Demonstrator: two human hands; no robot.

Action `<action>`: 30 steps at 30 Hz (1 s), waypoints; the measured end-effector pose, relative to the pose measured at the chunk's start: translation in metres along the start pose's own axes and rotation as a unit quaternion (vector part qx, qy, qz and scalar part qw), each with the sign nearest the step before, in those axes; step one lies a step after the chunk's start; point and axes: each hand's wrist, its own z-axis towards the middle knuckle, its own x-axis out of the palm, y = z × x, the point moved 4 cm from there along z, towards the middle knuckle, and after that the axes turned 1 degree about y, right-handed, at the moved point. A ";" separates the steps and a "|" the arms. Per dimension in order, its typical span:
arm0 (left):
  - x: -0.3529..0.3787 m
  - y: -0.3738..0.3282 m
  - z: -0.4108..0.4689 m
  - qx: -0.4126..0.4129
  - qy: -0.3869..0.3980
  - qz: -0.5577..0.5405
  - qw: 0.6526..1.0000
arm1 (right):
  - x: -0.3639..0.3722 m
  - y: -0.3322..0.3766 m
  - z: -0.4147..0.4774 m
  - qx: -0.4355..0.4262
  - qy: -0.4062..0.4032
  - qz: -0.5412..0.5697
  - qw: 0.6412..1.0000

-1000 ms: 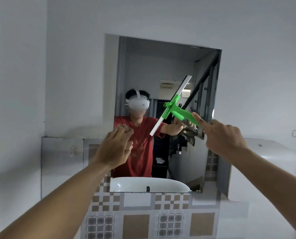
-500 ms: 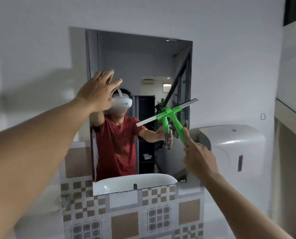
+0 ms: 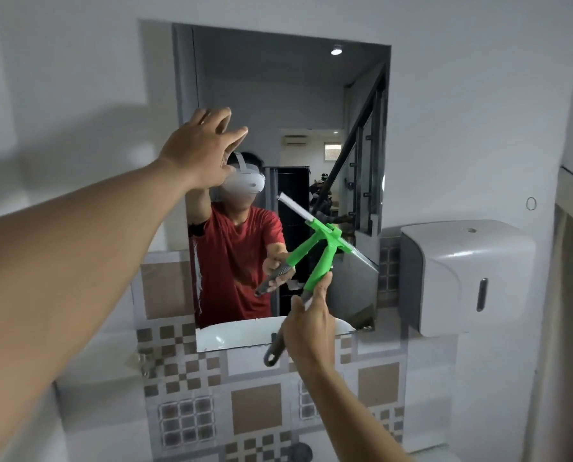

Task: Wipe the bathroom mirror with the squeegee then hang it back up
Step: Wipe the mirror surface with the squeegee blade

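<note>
The right hand (image 3: pixel 308 328) is keeping its grip wrapped round the grey handle of the green plastic squeegee (image 3: pixel 325 258), whose white blade is lying tilted against the lower right of the rectangular wall mirror (image 3: pixel 278 95). The left hand (image 3: pixel 200 148) is hovering with fingers spread, holding nothing, before the mirror's upper left. A white wall dispenser (image 3: pixel 461 278) is hanging just beside the mirror.

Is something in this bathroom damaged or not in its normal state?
Yes. The mirror has a rough, uneven bottom edge, as if chipped or broken, above the patterned tiles. Otherwise nothing stands out: the right hand holds the green squeegee against the glass, and the left hand is raised, open.
</note>
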 end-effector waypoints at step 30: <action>-0.001 -0.006 -0.002 -0.007 0.004 0.015 1.000 | -0.029 -0.002 0.016 -0.293 0.097 -0.493 0.813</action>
